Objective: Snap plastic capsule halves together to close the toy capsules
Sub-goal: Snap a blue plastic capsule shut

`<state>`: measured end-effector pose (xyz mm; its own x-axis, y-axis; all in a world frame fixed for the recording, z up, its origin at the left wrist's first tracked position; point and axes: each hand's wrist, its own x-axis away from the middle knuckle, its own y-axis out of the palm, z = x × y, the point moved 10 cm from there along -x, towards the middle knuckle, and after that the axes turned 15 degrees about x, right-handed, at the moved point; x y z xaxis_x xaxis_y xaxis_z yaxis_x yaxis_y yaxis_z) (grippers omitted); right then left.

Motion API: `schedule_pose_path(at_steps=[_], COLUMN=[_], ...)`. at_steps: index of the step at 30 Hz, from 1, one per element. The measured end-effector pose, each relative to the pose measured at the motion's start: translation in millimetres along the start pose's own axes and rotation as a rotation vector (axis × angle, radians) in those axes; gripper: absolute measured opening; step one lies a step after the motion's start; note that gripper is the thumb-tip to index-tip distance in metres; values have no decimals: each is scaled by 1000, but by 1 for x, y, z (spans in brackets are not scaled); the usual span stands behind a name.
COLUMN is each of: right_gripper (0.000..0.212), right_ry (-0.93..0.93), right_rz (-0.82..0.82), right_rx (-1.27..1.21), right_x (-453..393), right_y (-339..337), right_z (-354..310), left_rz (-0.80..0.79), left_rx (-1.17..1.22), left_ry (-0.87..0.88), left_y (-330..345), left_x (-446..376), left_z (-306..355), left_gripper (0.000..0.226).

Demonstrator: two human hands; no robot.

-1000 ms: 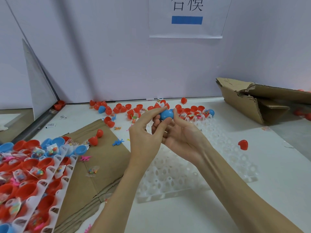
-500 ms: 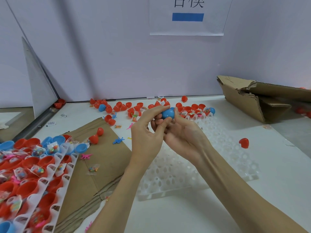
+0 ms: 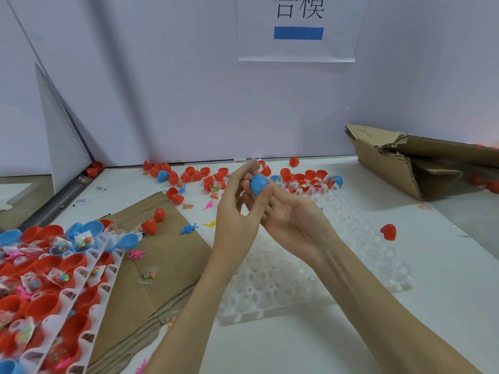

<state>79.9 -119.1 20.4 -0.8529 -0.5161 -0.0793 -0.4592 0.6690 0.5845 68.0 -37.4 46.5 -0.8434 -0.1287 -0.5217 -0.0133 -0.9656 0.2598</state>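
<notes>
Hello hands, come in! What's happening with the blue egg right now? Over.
Left hand and right hand both pinching the blue capsule, raised over the white tray. Seam hidden by fingers. Nothing in the way.

We've got both forearms up in front of us, left hand (image 3: pixel 237 211) and right hand (image 3: pixel 291 220) meeting at the fingertips, right palm turned up, both pinching the blue capsule (image 3: pixel 258 184) between them.
</notes>
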Motion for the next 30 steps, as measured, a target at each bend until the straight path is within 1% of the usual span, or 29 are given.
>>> schedule_pose_path(at_steps=[1, 3, 6, 7, 10, 11, 14, 18, 20, 22, 23, 24, 25, 26, 28, 30], right_gripper=[43, 42, 36, 34, 23, 22, 23, 32, 29, 22, 18, 15, 17, 22, 30, 30], right_ry=[-18, -59, -157, -207, -333, -363, -438, -474, -478, -446, -421, -387, -337, -274, -138, -101], right_rz=[-3, 7, 71, 129, 356, 390, 401, 390, 390, 433, 478, 530, 572, 584, 545, 515], right_rx=[-9, 12, 151, 269, 722, 801, 977, 1176, 1238, 1277, 1257, 1171, 1012, 801, 389, 103], right_x=[0, -1, 1, 3, 12, 14, 16, 15, 14, 13, 14, 15, 15, 12, 5, -1], right_y=[-1, -2, -6, -10, -15, -14, -8, -1, 1, -3, -7, -16, -27, -40, -58, -70], right_z=[-2, -7, -17, -22, -37, -41, -48, -48, -48, -47, -48, -49, -50, -49, -51, -68], left_rz=[-1, 12, 64, 85, 159, 178, 200, 190, 179, 183, 195, 212, 233, 256, 298, 329], left_rx=[22, 61, 114, 143, 250, 267, 253, 241, 218, 156, 138, 131, 126, 119, 115, 136], left_ry=[-15, -38, -71, -101, -202, -222, -256, -262, -266, -246, -227, -211, -197, -185, -177, -204], left_y=[-1, -3, -10, -12, -18, -19, -21, -21, -20, -21, -22, -24, -27, -32, -40, -47], left_x=[-1, -3, -3, -3, 0, 1, 1, 2, 2, 1, 1, 0, -1, -2, -3, -3], left_z=[-1, -3, -8, -12, -21, -23, -26, -26, -27, -26, -24, -22, -21, -21, -22, -28], left_gripper=[43, 38, 29, 30, 33, 33, 35, 39, 38, 30, 27, 26, 28, 31, 35, 39])
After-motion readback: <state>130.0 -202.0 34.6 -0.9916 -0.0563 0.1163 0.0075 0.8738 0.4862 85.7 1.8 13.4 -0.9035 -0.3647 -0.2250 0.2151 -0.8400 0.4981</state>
